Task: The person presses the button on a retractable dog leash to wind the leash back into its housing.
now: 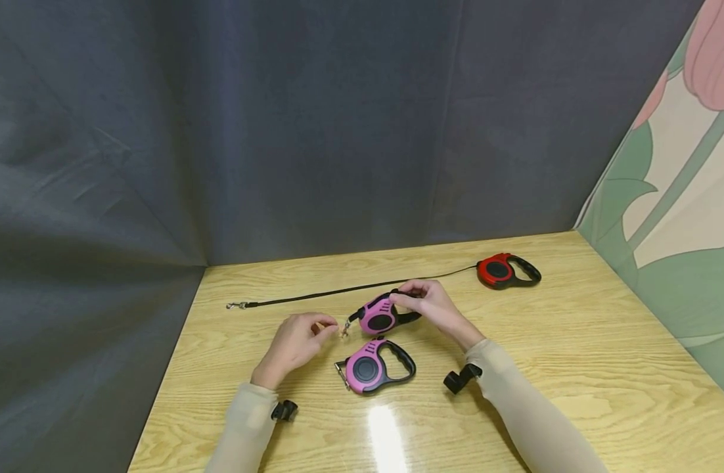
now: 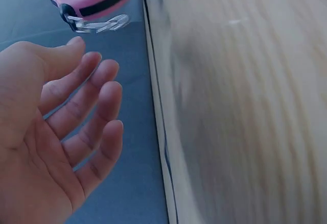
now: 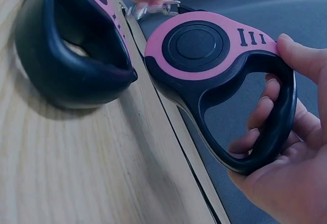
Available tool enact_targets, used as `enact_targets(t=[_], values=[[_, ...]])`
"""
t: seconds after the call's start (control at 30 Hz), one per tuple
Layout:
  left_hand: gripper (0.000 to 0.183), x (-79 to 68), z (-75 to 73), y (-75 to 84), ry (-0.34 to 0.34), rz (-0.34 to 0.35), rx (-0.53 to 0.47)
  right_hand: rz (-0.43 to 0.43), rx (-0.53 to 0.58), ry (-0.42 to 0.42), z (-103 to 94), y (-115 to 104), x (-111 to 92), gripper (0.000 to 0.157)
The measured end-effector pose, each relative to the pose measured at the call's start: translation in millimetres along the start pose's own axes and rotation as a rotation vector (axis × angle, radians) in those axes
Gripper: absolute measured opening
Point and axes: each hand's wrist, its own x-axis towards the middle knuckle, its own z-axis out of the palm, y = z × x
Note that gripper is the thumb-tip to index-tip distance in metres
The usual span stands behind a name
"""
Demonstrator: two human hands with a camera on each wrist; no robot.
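Note:
My right hand grips the black handle of a pink and black retractable dog leash. In the right wrist view the fingers pass through the handle loop and the thumb lies along its top. A metal snap clip dangles from the leash's front. My left hand has its fingers loosely bent, fingertips right by that clip and nothing in its palm. Below the held leash, a second pink retractable leash lies on the table, its handle toward the right.
A red retractable leash lies at the back right of the wooden table. Its black cord runs left across the tabletop to a metal clip. Dark fabric hangs behind, and a flower-patterned panel stands at the right.

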Motion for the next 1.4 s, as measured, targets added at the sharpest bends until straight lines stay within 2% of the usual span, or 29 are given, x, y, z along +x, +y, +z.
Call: enact_targets(t=[0.1,0.23,0.37,0.53,0.67,0.73,0.93,1.03,1.13,1.2,1.3,1.4], values=[[0.026,2.0,1.9,5.9,0.01,0.014,-0.088,0.01,0.013,-0.005,1.6,-1,2,0.027],[0.039,6.0,6.7,15.3,0.018,0.02,-0.254,0.021,0.051,-0.016,5.1,-5,6,0.025],[0.045,10.5,11.7,23.5,0.018,0.012,-0.376,0.028,0.092,-0.039,9.7,-10,10,0.023],[0.042,16.2,15.5,27.8,0.044,0.0,-0.42,0.058,0.166,-0.047,16.2,-12,16,0.018],[0.038,21.5,17.8,26.4,0.061,-0.025,-0.423,0.074,0.18,-0.044,18.4,-10,18,0.023],[0.033,23.6,19.2,24.2,0.064,-0.044,-0.432,0.062,0.136,-0.046,18.1,-7,17,0.03],[0.027,27.6,22.6,15.5,0.105,-0.141,-0.471,-0.08,-0.159,-0.074,16.6,6,12,0.067],[0.029,29.0,23.3,13.7,0.104,-0.199,-0.5,-0.131,-0.252,-0.107,18.2,11,9,0.082],[0.035,30.4,27.0,11.4,0.091,-0.239,-0.558,-0.151,-0.345,-0.114,20.3,15,9,0.086],[0.043,31.3,30.1,8.3,0.086,-0.242,-0.566,-0.158,-0.397,-0.113,21.0,18,11,0.085],[0.057,31.8,32.5,3.9,0.062,-0.221,-0.529,-0.138,-0.449,-0.12,21.1,22,12,0.085],[0.07,32.0,32.3,1.5,0.007,-0.2,-0.484,-0.13,-0.485,-0.128,20.4,25,14,0.084]])
